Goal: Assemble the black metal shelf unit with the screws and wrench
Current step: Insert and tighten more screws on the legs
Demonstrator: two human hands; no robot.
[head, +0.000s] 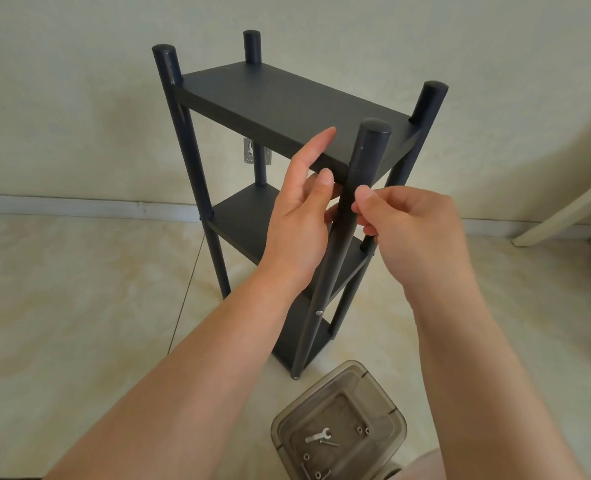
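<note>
Hands (349, 223) on shelf unit (287, 98) front post (352, 209), perhaps pinching.
</note>
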